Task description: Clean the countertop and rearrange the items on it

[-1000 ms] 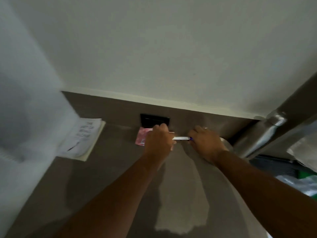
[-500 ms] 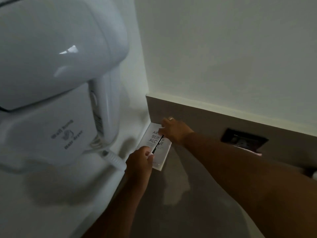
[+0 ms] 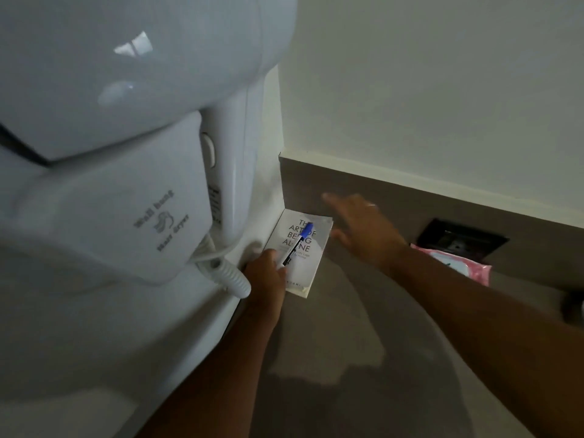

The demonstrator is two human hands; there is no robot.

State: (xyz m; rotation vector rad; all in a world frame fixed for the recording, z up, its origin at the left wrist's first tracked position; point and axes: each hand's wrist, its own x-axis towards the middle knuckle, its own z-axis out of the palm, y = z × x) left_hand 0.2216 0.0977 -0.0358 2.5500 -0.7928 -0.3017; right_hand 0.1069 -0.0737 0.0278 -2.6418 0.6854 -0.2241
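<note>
A white book (image 3: 303,273) lies flat on the grey countertop (image 3: 363,358), pushed into the far left corner against the walls. A marker with a blue cap (image 3: 297,244) rests along the book's cover. My left hand (image 3: 268,276) is at the book's near left edge, its fingers on the marker's lower end. My right hand (image 3: 360,229) hovers just right of the book, fingers spread, holding nothing. A pink packet (image 3: 455,262) lies by the back wall to the right.
A large white wall-hung hair dryer (image 3: 110,153) with a coiled cord (image 3: 230,279) fills the left side above the counter. A black socket plate (image 3: 461,238) sits in the grey backsplash behind the pink packet. A dark object (image 3: 573,306) shows at the right edge.
One second ago both hands held the marker by the pink packet. It then went left onto the book. Since half a second ago my right hand has lifted off and moved right.
</note>
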